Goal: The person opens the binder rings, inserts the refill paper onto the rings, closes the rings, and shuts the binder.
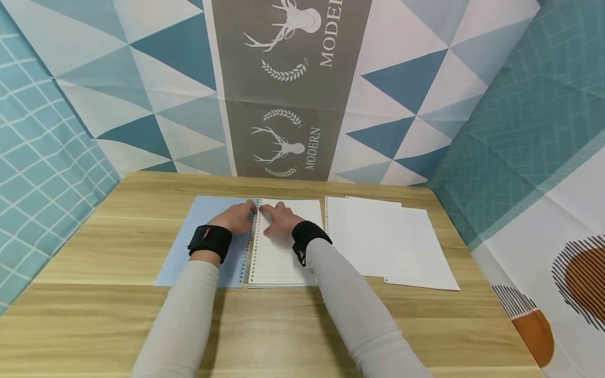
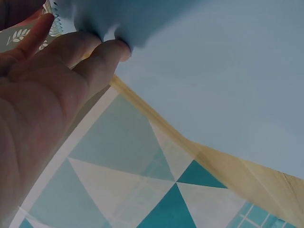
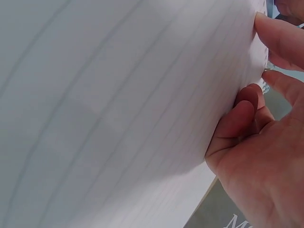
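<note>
A loose-leaf notebook lies opened flat, its light blue cover (image 1: 177, 262) on the left and a stack of white lined paper (image 1: 283, 268) on the right. My left hand (image 1: 238, 218) is over the top of the cover, its fingertips close to the ring binding (image 1: 244, 262). In the left wrist view, fingers (image 2: 102, 59) rest on the blue surface. My right hand (image 1: 282, 220) lies on the upper part of the lined stack, index finger reaching to the punched edge. Its other fingers (image 3: 240, 118) bend against the paper in the right wrist view. The two hands nearly meet at the binding.
Overlapping loose punched sheets (image 1: 406, 247) lie right of the notebook on the wooden table (image 1: 104, 252). Behind the table hangs a patterned cloth (image 1: 283, 105), with more cloth at both sides. Black bands (image 1: 210, 242) circle both wrists.
</note>
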Demonstrator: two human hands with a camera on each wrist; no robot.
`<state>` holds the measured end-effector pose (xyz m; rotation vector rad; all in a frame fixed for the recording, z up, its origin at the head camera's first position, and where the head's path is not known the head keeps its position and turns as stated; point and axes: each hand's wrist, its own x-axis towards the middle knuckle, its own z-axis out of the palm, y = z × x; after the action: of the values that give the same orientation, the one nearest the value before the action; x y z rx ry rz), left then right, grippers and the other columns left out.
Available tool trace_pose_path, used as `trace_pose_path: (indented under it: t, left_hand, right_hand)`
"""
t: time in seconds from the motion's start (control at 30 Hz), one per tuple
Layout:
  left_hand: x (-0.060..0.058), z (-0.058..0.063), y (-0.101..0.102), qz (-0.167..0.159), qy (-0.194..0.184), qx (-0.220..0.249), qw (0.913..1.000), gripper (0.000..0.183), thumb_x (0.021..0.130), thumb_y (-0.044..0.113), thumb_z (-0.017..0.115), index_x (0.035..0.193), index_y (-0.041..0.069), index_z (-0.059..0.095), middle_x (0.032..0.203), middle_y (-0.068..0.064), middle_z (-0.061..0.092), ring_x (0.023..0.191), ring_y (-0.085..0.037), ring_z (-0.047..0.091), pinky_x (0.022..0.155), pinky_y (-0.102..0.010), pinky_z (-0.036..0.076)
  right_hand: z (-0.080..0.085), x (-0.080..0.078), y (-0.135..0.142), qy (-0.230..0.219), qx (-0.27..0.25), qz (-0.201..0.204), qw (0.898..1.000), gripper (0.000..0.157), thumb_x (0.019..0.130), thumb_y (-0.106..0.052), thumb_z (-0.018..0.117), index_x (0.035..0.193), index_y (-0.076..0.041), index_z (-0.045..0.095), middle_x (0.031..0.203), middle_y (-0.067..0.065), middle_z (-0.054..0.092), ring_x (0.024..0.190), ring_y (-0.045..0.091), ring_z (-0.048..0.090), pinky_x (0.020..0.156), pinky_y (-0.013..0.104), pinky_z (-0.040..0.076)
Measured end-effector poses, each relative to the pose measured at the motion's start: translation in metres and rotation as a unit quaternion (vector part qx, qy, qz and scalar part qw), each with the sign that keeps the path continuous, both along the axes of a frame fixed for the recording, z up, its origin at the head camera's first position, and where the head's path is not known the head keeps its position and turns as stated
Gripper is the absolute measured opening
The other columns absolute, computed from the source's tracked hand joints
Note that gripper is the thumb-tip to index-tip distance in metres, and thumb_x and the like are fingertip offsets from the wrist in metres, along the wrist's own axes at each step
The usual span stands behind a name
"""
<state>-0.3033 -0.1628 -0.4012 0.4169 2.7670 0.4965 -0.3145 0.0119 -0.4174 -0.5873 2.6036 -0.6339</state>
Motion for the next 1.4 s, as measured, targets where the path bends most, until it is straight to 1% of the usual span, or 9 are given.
trace_pose_path:
  t: [0.1,0.2,0.53,0.7,0.8,1.07,1.13,1.23,1.4]
  left_hand:
    - [0.001,0.001,-0.001,0.000,0.002,0.006,1.0000,0.041,0.096,0.003,0.052,0.136,0.000,0.045,0.133,-0.028,0.059,0.105,-0.034,0.057,0.093,-0.047,0.046]
    - [0.002,0.001,0.000,0.000,0.003,0.009,1.0000,0.042,0.097,0.004,0.052,0.138,0.001,0.043,0.134,-0.028,0.059,0.106,-0.034,0.057,0.094,-0.047,0.046]
    - [0.001,-0.001,0.003,0.001,0.008,-0.003,1.0000,0.048,0.098,0.004,0.051,0.144,0.001,0.039,0.145,-0.030,0.053,0.127,-0.039,0.057,0.108,-0.052,0.044]
    - [0.000,-0.002,0.006,0.007,0.011,-0.016,0.9998,0.047,0.100,0.004,0.051,0.146,0.001,0.039,0.146,-0.028,0.052,0.130,-0.038,0.056,0.109,-0.052,0.044]
    - [0.001,-0.003,0.007,0.008,0.017,-0.023,0.9996,0.048,0.101,0.006,0.050,0.147,-0.001,0.039,0.146,-0.028,0.052,0.131,-0.038,0.055,0.109,-0.053,0.044]
    - [0.001,-0.006,0.013,-0.007,0.032,-0.060,0.9976,0.059,0.103,0.013,0.052,0.152,-0.011,0.030,0.150,-0.033,0.045,0.142,-0.043,0.046,0.118,-0.053,0.038]
    - [0.003,-0.004,0.015,-0.003,0.033,-0.067,0.9972,0.059,0.103,0.014,0.050,0.152,-0.012,0.028,0.149,-0.033,0.047,0.141,-0.043,0.047,0.117,-0.053,0.039]
    - [0.003,-0.002,0.018,0.009,0.036,-0.077,0.9963,0.063,0.103,0.016,0.052,0.155,-0.008,0.026,0.148,-0.033,0.048,0.137,-0.043,0.051,0.115,-0.053,0.042]
    - [0.000,0.001,0.022,0.021,0.062,-0.102,0.9926,0.062,0.101,0.022,0.058,0.155,0.001,0.036,0.145,-0.032,0.049,0.125,-0.047,0.057,0.105,-0.057,0.049]
  right_hand:
    - [0.000,-0.001,-0.001,0.005,-0.002,0.003,1.000,0.075,0.096,-0.023,0.068,0.160,-0.028,0.030,0.137,0.019,0.040,0.114,0.029,0.045,0.095,0.038,0.041]
    - [0.000,-0.001,-0.001,0.008,-0.002,0.003,1.000,0.076,0.095,-0.022,0.069,0.160,-0.029,0.030,0.134,0.018,0.041,0.111,0.028,0.045,0.094,0.038,0.041]
    - [0.002,0.002,0.001,0.003,-0.011,0.002,1.000,0.076,0.095,-0.021,0.069,0.160,-0.029,0.031,0.132,0.018,0.041,0.110,0.028,0.044,0.093,0.037,0.040]
    - [0.005,0.002,0.000,0.002,-0.003,0.001,1.000,0.075,0.096,-0.022,0.069,0.160,-0.030,0.031,0.136,0.018,0.040,0.114,0.029,0.046,0.093,0.037,0.041]
    - [0.005,0.000,0.000,0.003,-0.001,0.000,1.000,0.075,0.095,-0.022,0.069,0.160,-0.030,0.031,0.137,0.017,0.040,0.113,0.029,0.046,0.093,0.037,0.041]
    - [0.005,0.001,-0.001,0.003,0.003,-0.010,1.000,0.074,0.095,-0.023,0.068,0.159,-0.032,0.033,0.135,0.016,0.041,0.118,0.031,0.049,0.097,0.039,0.045]
    - [0.005,0.002,-0.001,-0.001,0.005,-0.009,1.000,0.075,0.095,-0.024,0.068,0.159,-0.033,0.031,0.135,0.016,0.042,0.119,0.031,0.049,0.098,0.039,0.045]
    - [0.004,0.002,0.000,-0.006,0.006,-0.005,1.000,0.081,0.095,-0.026,0.069,0.162,-0.033,0.024,0.139,0.016,0.041,0.123,0.031,0.049,0.102,0.040,0.045]
    - [0.007,0.000,0.000,-0.026,0.005,-0.013,1.000,0.093,0.093,-0.026,0.072,0.164,-0.032,0.013,0.148,0.015,0.037,0.126,0.027,0.049,0.107,0.039,0.044]
